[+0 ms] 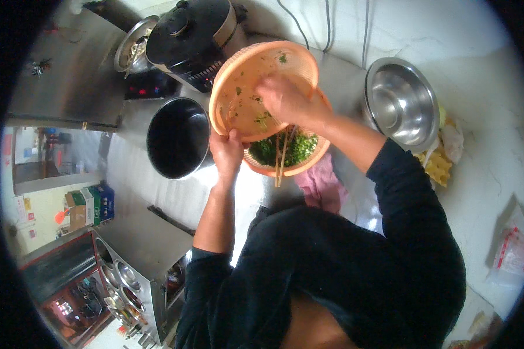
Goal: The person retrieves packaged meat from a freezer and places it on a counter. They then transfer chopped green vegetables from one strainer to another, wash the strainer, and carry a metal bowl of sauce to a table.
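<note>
My left hand grips the rim of an orange plastic basket, which is tilted and has bits of chopped greens stuck inside. Inside that basket is my right hand, blurred, its fingers curled; whether it holds anything cannot be told. Below, partly covered by the tilted basket, a second orange basket holds chopped greens. A pair of wooden chopsticks lies across its contents and rim. A pink cloth lies beside the lower basket.
A deep dark-lined pot stands left of the baskets. Behind it are a large black lidded cooker and a metal bowl of food. At right, a stainless steel basin stands near the wall, beside plastic bags. Cables hang behind.
</note>
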A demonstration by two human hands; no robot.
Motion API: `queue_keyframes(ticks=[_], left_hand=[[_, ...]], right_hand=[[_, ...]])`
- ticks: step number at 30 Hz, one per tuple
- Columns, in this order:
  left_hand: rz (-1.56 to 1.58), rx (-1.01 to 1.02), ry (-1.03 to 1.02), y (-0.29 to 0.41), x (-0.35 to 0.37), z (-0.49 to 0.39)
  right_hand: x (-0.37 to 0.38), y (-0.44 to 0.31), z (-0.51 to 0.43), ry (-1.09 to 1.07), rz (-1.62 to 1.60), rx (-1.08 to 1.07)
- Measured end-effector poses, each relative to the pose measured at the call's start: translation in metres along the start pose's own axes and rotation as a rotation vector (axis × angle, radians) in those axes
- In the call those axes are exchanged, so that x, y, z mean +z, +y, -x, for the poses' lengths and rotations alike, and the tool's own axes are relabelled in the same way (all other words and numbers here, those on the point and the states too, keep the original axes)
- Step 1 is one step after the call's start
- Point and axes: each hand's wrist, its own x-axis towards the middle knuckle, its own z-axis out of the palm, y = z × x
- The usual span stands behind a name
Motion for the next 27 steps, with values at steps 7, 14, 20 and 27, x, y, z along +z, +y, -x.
queue_keyframes(ticks=[7, 14, 20, 27], left_hand=[[-0.023, -0.046, 0.038, 0.003, 0.005, -0.001], [-0.076, 0.02, -0.021, -0.003, 0.008, -0.009], [-0.083, 0.074, 0.018, -0.01, 0.003, -0.008], [-0.096, 0.122, 0.087, -0.016, 0.012, -0.011]], right_hand=[[0.013, 0.01, -0.004, -0.246, 0.056, 0.121], [0.036, 0.008, -0.008, 0.018, -0.278, 0.082], [0.02, 0.037, -0.007, 0.443, -0.075, 0.045], [0.03, 0.04, 0.001, 0.172, -0.274, 0.335]])
